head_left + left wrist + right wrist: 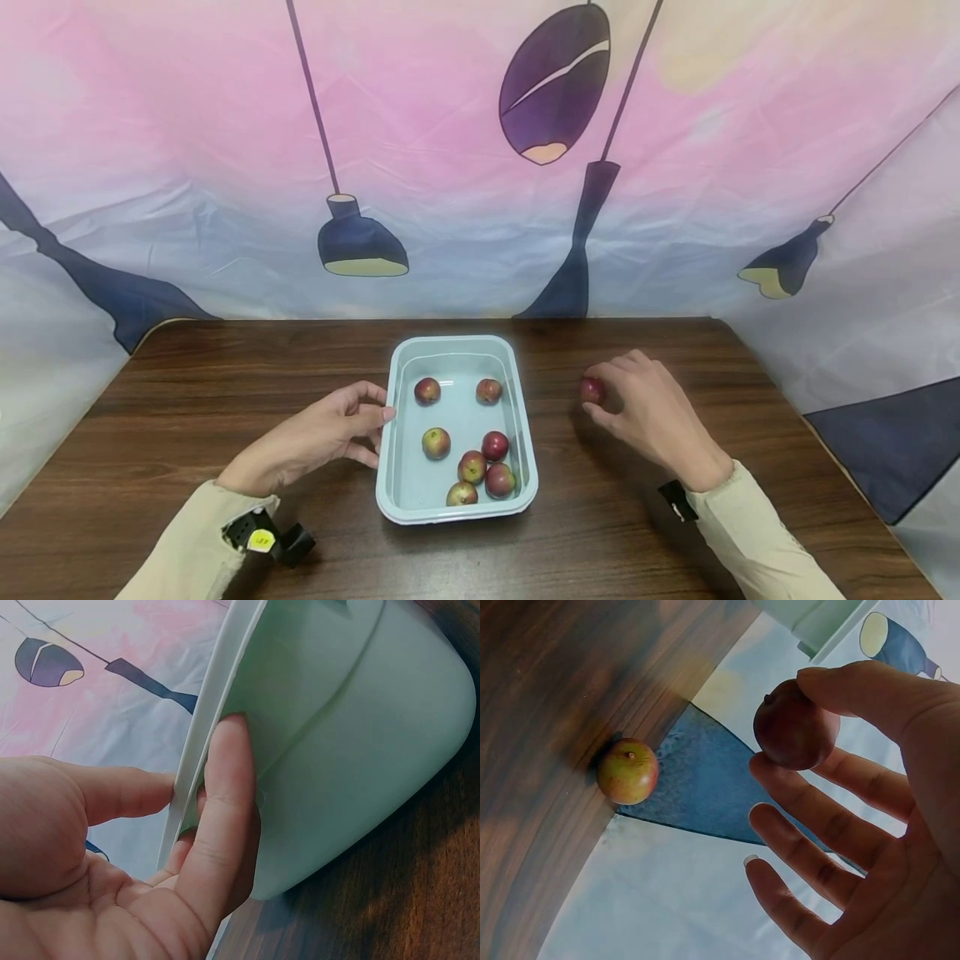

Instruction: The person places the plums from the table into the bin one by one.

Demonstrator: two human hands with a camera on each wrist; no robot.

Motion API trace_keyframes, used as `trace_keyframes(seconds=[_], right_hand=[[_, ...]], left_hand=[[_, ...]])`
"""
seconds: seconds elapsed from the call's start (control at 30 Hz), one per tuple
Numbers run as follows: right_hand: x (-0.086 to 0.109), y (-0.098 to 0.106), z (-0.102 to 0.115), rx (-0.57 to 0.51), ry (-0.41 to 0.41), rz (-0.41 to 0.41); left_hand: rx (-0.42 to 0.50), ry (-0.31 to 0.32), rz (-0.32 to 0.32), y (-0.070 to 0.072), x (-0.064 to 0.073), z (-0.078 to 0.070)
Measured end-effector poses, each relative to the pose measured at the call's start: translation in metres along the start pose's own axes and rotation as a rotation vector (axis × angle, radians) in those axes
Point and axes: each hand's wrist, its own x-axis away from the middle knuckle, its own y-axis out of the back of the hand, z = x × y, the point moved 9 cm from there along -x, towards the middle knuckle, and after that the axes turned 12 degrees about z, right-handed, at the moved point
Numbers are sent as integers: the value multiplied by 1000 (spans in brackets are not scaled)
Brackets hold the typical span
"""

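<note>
My left hand (pixel 337 429) pinches the left rim of a pale green plastic tray (pixel 459 343). In the left wrist view, the thumb presses one side of the rim (pixel 206 720) and the fingers lie along the outer wall. Several small red and yellow-green plums lie in the tray, among them a dark red plum (pixel 495 446) in the front right cluster. To the right of the tray, my right hand (pixel 652 408) pinches a dark red plum (pixel 796 726) between thumb and fingertips, other fingers spread. Another plum (pixel 628 771) sits on the table, hidden from the head view.
The tray stands on a dark wood-grain table (pixel 285 358). A pastel cloth backdrop (pixel 450 225) printed with hanging lamps rises behind the table's back edge and along its sides. Wrist devices (pixel 266 537) sit at both sleeves.
</note>
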Motion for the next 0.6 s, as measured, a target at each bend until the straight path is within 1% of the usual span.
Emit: trace_keyframes(seconds=[0.4, 0.6], right_hand=[[2, 5, 7, 6, -1, -7], [3, 7, 11, 6, 17, -21]], left_hand=[[-6, -6, 0, 0, 0, -1], [-5, -4, 1, -1, 0, -1]])
